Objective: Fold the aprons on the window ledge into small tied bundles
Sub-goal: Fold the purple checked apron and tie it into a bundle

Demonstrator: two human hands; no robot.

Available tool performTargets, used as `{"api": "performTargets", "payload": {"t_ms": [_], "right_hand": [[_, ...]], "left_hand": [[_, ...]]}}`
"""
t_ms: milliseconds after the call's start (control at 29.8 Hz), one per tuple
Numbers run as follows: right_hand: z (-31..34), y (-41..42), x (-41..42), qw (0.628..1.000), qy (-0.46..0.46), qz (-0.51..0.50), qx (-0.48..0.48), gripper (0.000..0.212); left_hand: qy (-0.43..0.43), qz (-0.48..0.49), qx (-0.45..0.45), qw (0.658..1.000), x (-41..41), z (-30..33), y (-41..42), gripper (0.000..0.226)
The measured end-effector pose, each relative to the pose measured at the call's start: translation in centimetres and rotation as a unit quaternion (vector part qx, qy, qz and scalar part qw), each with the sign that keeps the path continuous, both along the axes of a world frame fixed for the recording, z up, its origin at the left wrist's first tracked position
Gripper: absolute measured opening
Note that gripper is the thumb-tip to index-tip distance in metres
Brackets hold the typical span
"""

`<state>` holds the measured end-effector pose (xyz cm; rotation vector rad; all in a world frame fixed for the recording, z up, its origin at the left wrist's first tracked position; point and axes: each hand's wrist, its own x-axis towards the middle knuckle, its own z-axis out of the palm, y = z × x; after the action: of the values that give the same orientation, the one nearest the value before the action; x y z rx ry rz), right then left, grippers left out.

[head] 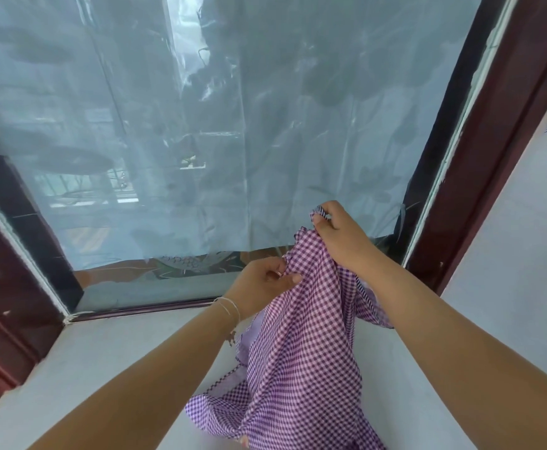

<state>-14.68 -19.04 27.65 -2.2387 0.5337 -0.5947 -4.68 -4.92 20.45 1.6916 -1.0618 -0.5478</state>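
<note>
Window glass [200, 125] fills most of my view, covered with a pale blue sheet, and a dark red frame [499, 151] runs up the right side. Below it the grey ledge [109, 362] stretches toward me, bare concrete by the look of it.

On that ledge, right of centre, I hold up the purple checked apron [301, 345]. Its upper edge is lifted off the ledge between my hands, while the lower part trails down and bunches on the ledge near the bottom of my view. I judge it light, thin and floppy: it sags in deep folds between my grips and will not keep a crease by itself. It should not slip much, being woven cloth, and nothing about it is fragile.

My right hand [343, 235] is higher, its fingers curled round a trimmed corner, thumb pinching the cloth. My left hand [265, 284] is lower, thumb and curled fingers pinching the same scalloped edge a little further along. Thin bracelets [230, 310] sit on my left wrist.

The hem is the best place to hold, I think: taking both top corners would let the cloth hang flat. I cannot see the ties clearly.
</note>
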Motion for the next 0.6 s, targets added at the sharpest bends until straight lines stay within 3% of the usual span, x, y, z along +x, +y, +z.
{"api": "performTargets", "payload": {"t_ms": [67,201,436,503,570,603], "right_hand": [[0.2,-0.1,-0.1,1.000,-0.011,-0.003,0.006,0.026],[1.2,-0.4,-0.6,0.998,-0.050,-0.011,0.024,0.024],[3.0,-0.3,-0.8,0.995,-0.096,-0.014,-0.012,0.013],[3.3,-0.7,-1.1,0.990,-0.133,-0.053,-0.005,0.015],[3.6,-1.6,-1.6,0.979,-0.172,-0.113,0.002,0.020],[3.7,-2.0,-1.7,0.972,-0.189,-0.142,0.006,0.020]], "left_hand": [[-0.032,-0.029,0.062,0.997,0.3,0.1,0.2,0.035],[-0.221,-0.002,0.178,0.959,0.8,-0.6,0.3,0.032],[-0.294,0.041,0.303,0.905,1.6,-0.8,-0.5,0.033],[-0.281,0.148,0.259,0.912,2.7,0.0,-0.2,0.035],[-0.234,0.312,0.063,0.919,4.0,2.6,1.3,0.028],[-0.278,0.345,-0.028,0.896,4.6,3.9,2.1,0.024]]}}
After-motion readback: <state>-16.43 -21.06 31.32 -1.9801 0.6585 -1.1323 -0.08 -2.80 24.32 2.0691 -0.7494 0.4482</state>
